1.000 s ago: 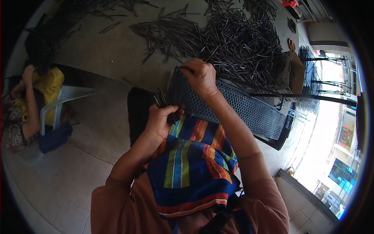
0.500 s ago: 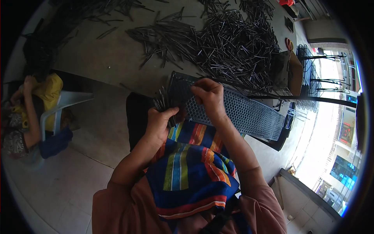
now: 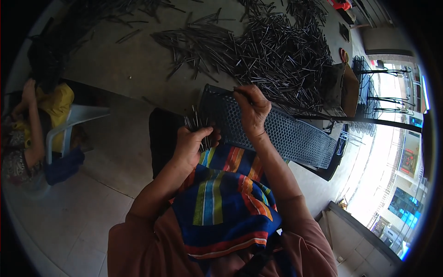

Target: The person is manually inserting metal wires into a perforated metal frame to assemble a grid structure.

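My left hand [image 3: 190,144] is closed round a loose bundle of thin dark rods [image 3: 197,121], their ends sticking up past the thumb. To its right, my right hand [image 3: 254,111] is pinched over the far edge of a grey perforated tray [image 3: 300,134]. A small dark tip shows at those fingertips, but I cannot make out what they hold. A blue cloth with bright stripes [image 3: 221,198] covers my lap, and the tray slants away to the right just beyond it.
A large heap of similar dark rods [image 3: 281,60] spreads beyond the tray. Beside it stand a cardboard box [image 3: 350,87] and black wire racks [image 3: 364,87]. At the left, another person's arm [image 3: 34,124] shows near a pale plastic chair [image 3: 69,127].
My right hand has moved slightly away from me, its fingertips rising toward the tray's far edge. The left hand still holds the rods in nearly the same place.
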A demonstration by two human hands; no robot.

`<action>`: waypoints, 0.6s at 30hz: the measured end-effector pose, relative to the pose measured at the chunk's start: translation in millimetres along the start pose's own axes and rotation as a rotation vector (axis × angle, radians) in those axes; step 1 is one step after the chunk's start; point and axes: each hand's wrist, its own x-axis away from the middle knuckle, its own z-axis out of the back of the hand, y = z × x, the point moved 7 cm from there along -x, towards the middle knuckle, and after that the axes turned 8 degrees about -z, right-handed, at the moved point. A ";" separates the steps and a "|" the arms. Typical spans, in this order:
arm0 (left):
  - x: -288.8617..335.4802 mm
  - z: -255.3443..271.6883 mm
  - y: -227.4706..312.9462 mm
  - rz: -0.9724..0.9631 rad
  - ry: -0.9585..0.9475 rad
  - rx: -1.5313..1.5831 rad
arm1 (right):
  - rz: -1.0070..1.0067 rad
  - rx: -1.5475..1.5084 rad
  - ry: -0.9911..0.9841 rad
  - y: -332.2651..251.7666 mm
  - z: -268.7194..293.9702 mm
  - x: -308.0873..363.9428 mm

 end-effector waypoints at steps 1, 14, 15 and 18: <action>-0.7 0.4 -0.6 0.000 0.003 0.001 | -0.008 -0.004 0.005 0.2 0.6 0.1; -5.0 -0.9 -9.2 0.021 -0.013 0.019 | -0.034 -0.019 0.013 1.4 3.5 2.3; -5.6 0.0 -10.0 0.020 -0.012 0.020 | -0.042 -0.014 0.016 2.7 5.0 3.5; -7.8 0.1 -12.8 0.018 -0.047 0.026 | -0.028 0.023 0.007 0.2 3.4 2.2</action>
